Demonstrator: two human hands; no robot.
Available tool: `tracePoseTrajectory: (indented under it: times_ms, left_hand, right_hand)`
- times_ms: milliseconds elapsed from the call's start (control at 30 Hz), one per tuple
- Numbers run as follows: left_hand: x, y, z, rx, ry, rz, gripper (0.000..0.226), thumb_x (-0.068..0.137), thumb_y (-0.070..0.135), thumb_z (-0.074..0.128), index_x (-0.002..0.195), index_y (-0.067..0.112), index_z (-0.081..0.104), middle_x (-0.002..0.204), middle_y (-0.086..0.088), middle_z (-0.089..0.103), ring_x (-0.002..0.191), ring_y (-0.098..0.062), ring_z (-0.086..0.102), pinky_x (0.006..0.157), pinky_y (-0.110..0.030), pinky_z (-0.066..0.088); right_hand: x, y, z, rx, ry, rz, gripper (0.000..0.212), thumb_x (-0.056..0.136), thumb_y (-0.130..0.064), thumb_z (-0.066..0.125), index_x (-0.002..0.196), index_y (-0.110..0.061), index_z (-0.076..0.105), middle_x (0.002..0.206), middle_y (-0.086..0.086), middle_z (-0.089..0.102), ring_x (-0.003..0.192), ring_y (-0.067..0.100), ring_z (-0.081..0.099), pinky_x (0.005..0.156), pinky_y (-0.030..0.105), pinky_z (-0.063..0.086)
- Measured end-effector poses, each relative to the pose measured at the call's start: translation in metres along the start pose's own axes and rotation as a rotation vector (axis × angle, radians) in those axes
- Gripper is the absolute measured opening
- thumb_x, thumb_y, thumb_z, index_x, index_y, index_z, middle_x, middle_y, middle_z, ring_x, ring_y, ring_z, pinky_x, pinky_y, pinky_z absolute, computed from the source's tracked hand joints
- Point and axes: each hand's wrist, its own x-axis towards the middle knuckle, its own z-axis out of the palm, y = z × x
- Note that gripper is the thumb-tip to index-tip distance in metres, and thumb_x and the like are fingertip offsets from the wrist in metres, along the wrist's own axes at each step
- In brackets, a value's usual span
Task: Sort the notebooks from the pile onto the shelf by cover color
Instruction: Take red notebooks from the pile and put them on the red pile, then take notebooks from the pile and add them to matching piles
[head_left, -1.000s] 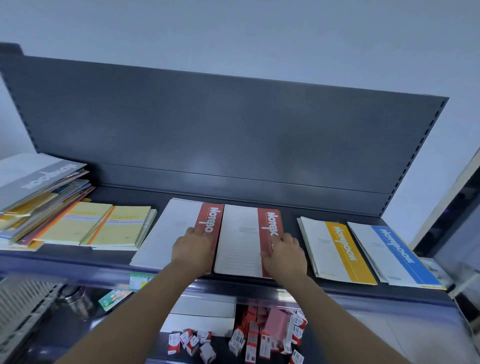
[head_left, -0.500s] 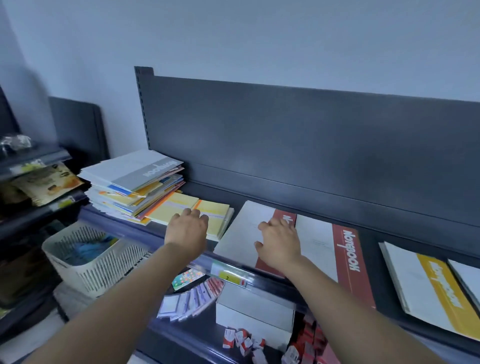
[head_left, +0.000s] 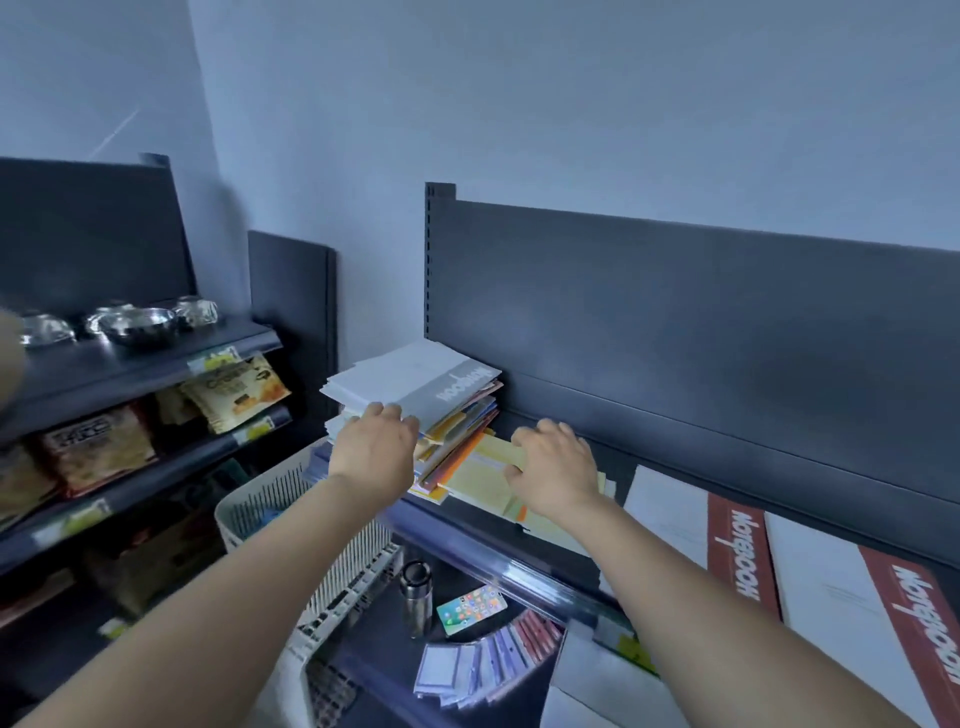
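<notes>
Head view: a blue-grey wall stands behind a dark grey metal shelf (head_left: 493, 558). The mixed-colour pile of notebooks (head_left: 457, 431) sits at the shelf's left end, topped by a white notebook with a grey band (head_left: 415, 374). My left hand (head_left: 374, 452) bends its fingers against the pile's near edge; I cannot tell if it grips. My right hand (head_left: 558, 467) is loosely spread over the pale yellow notebooks (head_left: 478, 467), holding nothing. Risk: the pile looks unevenly fanned, so pulling one cover may drag its neighbours off.

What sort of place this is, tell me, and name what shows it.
Most likely a small shop, or a mock-up of one. Dark metal retail shelving carries label strips on its front edges, snack packets and steel bowls sit on the left unit, and notebooks lie on display.
</notes>
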Motion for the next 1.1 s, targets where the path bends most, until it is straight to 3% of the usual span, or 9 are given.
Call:
tracePoseTrajectory:
  times_ms: [333,467,600,733,867,933,1100]
  left_hand:
    - [0.054,-0.082,0.030,0.005,-0.026,-0.034,0.026,0.095,0.021,0.042,0.120,0.017,0.052,0.120,-0.004,0.052,0.113,-0.024,0.046,0.084,-0.031,0.038]
    - [0.085,-0.098,0.045,-0.025,-0.036,-0.089,0.031,0.098,0.030,0.037,0.123,0.017,0.051,0.122,-0.003,0.051,0.115,-0.024,0.044,0.090,-0.035,0.037]
    - [0.115,-0.106,0.063,-0.091,-0.123,-0.172,0.047,0.099,0.048,0.032,0.128,0.016,0.050,0.126,-0.003,0.053,0.120,-0.023,0.044,0.098,-0.037,0.036]
    - [0.141,-0.110,0.062,-0.137,-0.117,-0.224,0.054,0.088,0.058,0.052,0.120,0.015,0.055,0.117,-0.004,0.055,0.114,-0.024,0.048,0.094,-0.036,0.042]
    - [0.160,-0.112,0.064,-0.319,-0.180,-0.302,0.045,0.084,0.048,0.064,0.110,0.012,0.057,0.105,-0.003,0.058,0.097,-0.024,0.056,0.080,-0.035,0.053]
    - [0.164,-0.113,0.069,-0.361,-0.199,-0.314,0.040,0.088,0.045,0.059,0.113,0.013,0.058,0.106,-0.003,0.061,0.096,-0.024,0.059,0.078,-0.035,0.054]
    - [0.170,-0.112,0.075,-0.396,-0.067,-0.236,0.026,0.097,0.028,0.045,0.106,0.013,0.064,0.104,-0.005,0.056,0.098,-0.025,0.055,0.083,-0.040,0.052]
  right_hand:
    - [0.069,-0.068,0.016,0.050,0.013,0.008,0.040,0.093,-0.047,0.051,0.119,-0.017,0.058,0.124,0.007,0.055,0.118,0.027,0.048,0.093,0.036,0.041]
    - [0.100,-0.077,0.030,0.090,-0.011,0.048,0.043,0.094,-0.050,0.047,0.116,-0.014,0.056,0.123,0.008,0.058,0.115,0.028,0.050,0.088,0.036,0.044]
    - [0.130,-0.081,0.048,0.196,-0.067,0.211,0.066,0.087,-0.066,0.045,0.123,-0.011,0.046,0.124,0.011,0.058,0.113,0.030,0.055,0.083,0.037,0.046]
    - [0.154,-0.081,0.062,0.341,-0.137,0.315,0.080,0.080,-0.071,0.051,0.131,-0.010,0.038,0.126,0.008,0.059,0.113,0.029,0.059,0.080,0.035,0.048]
    - [0.162,-0.075,0.070,0.508,-0.105,0.390,0.068,0.082,-0.064,0.057,0.125,-0.013,0.045,0.121,0.005,0.061,0.109,0.028,0.060,0.083,0.036,0.051]
    - [0.164,-0.071,0.073,0.567,-0.088,0.427,0.061,0.083,-0.060,0.059,0.120,-0.013,0.047,0.116,0.003,0.062,0.104,0.027,0.061,0.084,0.038,0.053]
    - [0.168,-0.065,0.075,0.681,-0.014,0.548,0.044,0.083,-0.047,0.066,0.110,-0.015,0.053,0.105,0.000,0.062,0.094,0.023,0.061,0.070,0.029,0.046]
